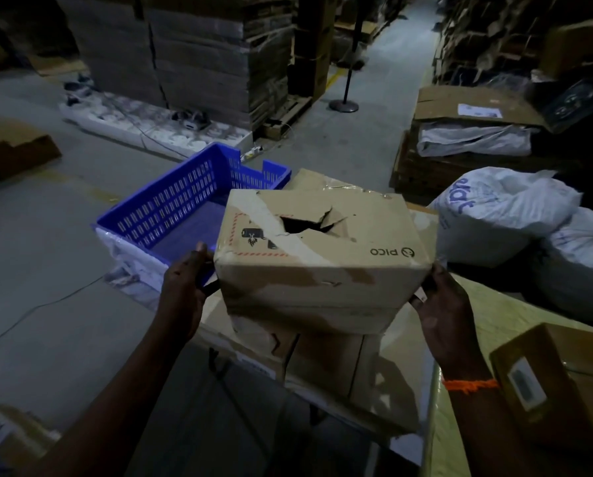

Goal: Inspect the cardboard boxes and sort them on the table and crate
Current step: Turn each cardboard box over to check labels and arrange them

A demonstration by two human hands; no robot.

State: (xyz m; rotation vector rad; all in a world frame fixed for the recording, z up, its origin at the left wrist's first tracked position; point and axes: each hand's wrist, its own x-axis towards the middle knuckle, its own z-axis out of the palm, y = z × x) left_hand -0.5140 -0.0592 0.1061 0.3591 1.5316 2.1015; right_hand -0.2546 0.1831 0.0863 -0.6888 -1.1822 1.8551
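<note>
I hold a worn cardboard box (322, 266) marked PICO between both hands, above other boxes. Its top face has a torn hole and strips of peeled tape. My left hand (184, 287) grips the box's left side, thumb on the upper edge. My right hand (443, 304) grips its right side; an orange thread circles that wrist. A blue slotted plastic crate (171, 208) sits just behind and left of the box, with nothing visible inside it. The yellowish table (494, 325) lies at the right, under my right hand.
More cardboard boxes (326, 366) lie under the held one, and another box (560, 376) with a label stands on the table at the right. White sacks (515, 215) are piled at right. Tall stacks of flat cardboard (191, 53) and an aisle lie beyond.
</note>
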